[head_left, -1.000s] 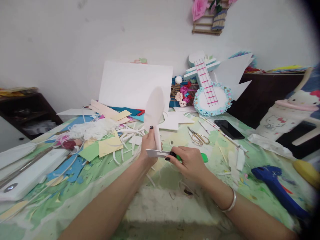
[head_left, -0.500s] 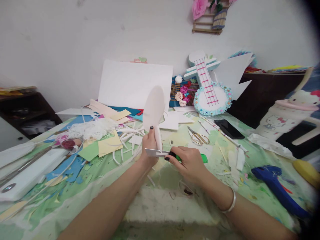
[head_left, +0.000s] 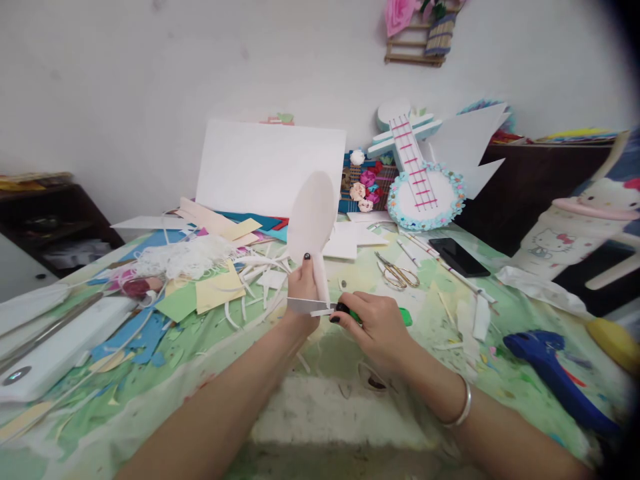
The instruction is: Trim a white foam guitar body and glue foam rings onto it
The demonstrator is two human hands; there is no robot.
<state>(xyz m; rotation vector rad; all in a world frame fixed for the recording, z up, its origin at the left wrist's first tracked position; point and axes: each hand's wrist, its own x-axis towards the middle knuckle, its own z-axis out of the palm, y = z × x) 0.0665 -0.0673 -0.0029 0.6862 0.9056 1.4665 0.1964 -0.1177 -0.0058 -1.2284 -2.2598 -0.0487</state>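
Observation:
My left hand [head_left: 301,293] is closed round the stem of a white foam paddle-shaped piece [head_left: 312,217], holding it upright over the table. My right hand [head_left: 376,327] grips a green-handled craft knife [head_left: 356,313]. Its blade lies against the lower end of the foam piece, just below my left fingers. Both hands sit close together near the middle of the table.
Coloured paper scraps [head_left: 210,290] and white foam strips litter the green table cover [head_left: 310,363]. Scissors [head_left: 397,273], a black phone [head_left: 457,257], a foam guitar model [head_left: 417,173], a white board [head_left: 270,167] and a blue glue gun [head_left: 550,373] lie around.
The foam piece has turned slightly, showing more of its broad face. My hands have shifted a little to the right, and the knife has slid further into the foam.

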